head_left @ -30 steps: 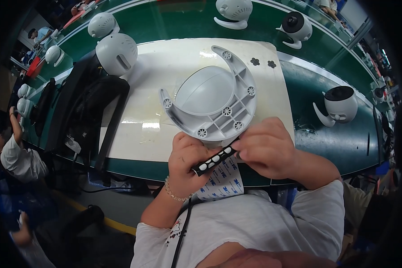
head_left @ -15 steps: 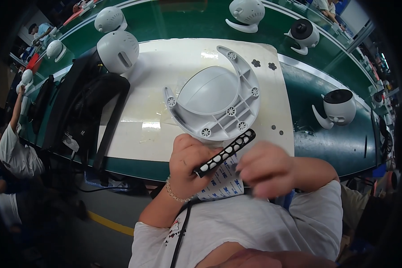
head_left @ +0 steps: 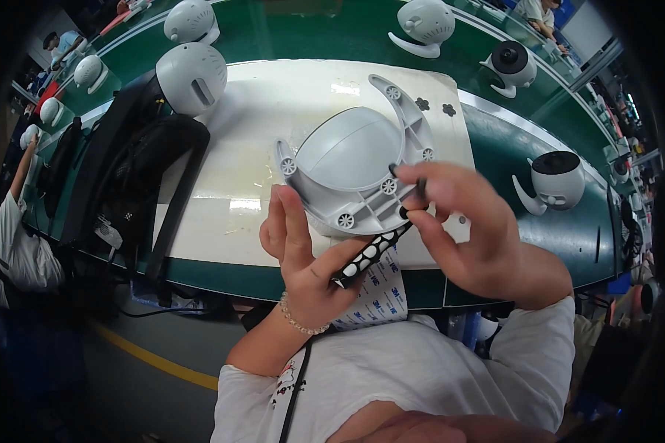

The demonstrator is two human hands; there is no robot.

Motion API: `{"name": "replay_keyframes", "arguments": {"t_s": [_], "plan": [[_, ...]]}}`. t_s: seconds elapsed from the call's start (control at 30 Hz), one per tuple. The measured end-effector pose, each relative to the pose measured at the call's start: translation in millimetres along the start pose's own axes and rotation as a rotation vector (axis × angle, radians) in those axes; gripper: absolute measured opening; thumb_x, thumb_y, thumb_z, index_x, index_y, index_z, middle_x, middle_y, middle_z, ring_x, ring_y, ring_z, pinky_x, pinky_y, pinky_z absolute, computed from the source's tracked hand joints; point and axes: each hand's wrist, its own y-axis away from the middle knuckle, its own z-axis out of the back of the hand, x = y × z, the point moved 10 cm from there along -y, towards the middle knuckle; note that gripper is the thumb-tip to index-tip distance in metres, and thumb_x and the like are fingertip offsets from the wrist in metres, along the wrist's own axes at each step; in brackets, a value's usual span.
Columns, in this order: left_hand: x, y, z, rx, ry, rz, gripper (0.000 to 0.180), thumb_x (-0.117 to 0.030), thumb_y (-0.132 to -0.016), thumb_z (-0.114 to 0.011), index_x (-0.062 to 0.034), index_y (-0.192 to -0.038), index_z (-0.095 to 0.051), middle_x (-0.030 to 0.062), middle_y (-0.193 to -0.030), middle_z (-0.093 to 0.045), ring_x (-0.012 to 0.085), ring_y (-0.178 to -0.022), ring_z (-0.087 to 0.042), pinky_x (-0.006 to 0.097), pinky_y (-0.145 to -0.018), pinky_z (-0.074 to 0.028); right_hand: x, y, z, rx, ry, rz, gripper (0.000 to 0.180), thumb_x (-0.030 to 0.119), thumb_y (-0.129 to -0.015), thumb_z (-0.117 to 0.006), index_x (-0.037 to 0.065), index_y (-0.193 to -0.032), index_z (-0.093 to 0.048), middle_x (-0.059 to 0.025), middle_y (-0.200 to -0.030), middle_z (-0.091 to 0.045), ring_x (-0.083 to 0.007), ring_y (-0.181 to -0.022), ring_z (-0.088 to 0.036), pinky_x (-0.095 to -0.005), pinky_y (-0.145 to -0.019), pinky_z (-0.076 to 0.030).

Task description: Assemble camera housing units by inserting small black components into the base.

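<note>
My left hand (head_left: 303,258) holds a black strip (head_left: 366,255) dotted with white round spots, just below the near rim of a grey domed shell (head_left: 347,159). The shell lies on a white mat (head_left: 273,111) and has a curved flange with small round bosses. My right hand (head_left: 473,236) is raised over the shell's right side. Its thumb and fingers pinch a small black pad (head_left: 420,184) close to one of the bosses. A printed white sheet (head_left: 377,295) hangs under the strip.
A white round camera body (head_left: 192,74) and a black stand (head_left: 125,177) sit left of the mat. Two small black pads (head_left: 436,107) lie at its far right. More white cameras (head_left: 554,177) stand on the green belt (head_left: 510,148). A co-worker's arm (head_left: 7,236) is at far left.
My right hand has left the strip and risen to the shell's right flange with a small black pad pinched in it. The left hand keeps the strip, now lower.
</note>
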Motion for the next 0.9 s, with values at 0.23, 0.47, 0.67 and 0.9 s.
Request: {"name": "replay_keyframes", "arguments": {"t_s": [0.23,0.47,0.67,0.9], "plan": [[-1,1,-1,0.006,-0.033,-0.005,0.044,-0.007,-0.046,-0.063,-0.0185,-0.088,-0.069,0.0271,-0.14,-0.013,0.0364,-0.13,-0.017,0.037,-0.091,-0.018,21,-6,-1,0.093,0.162,0.126,0.062,-0.009,-0.066,-0.062,0.009,-0.118,-0.034,-0.0244,-0.102,-0.055,-0.0285,-0.076,-0.061,-0.0352,-0.068,-0.048],[-2,-1,-2,0.053,-0.079,0.017,0.024,-0.01,-0.056,-0.076,-0.0116,-0.078,-0.067,0.0263,-0.14,-0.012,0.0395,-0.129,-0.016,0.041,-0.098,-0.016,-35,-13,-7,0.038,-0.151,-0.264,0.054,-0.009,-0.075,-0.056,0.005,-0.119,-0.029,-0.011,-0.087,-0.051,-0.0153,-0.08,-0.056,-0.0312,-0.078,-0.043],[-1,-1,-3,0.055,-0.097,0.003,0.024,-0.009,-0.055,-0.074,-0.0131,-0.078,-0.067,0.0252,-0.141,-0.012,0.039,-0.129,-0.016,0.04,-0.098,-0.016,3,-18,-1,-0.014,0.392,0.061,0.048,-0.009,-0.07,-0.058,0.008,-0.112,-0.041,-0.0036,-0.082,-0.061,-0.02,-0.088,-0.059,-0.0359,-0.084,-0.032],[2,1,-3,0.0,-0.03,0.021,0.034,-0.005,-0.05,-0.059,-0.0161,-0.08,-0.069,0.0228,-0.139,-0.023,0.0365,-0.128,-0.024,0.039,-0.095,-0.017,23,-3,-15,0.072,0.733,0.07,0.028,0.002,-0.071,-0.056,0.009,-0.098,-0.057,-0.0031,-0.089,-0.064,-0.0198,-0.089,-0.06,-0.0389,-0.094,-0.022]]}}
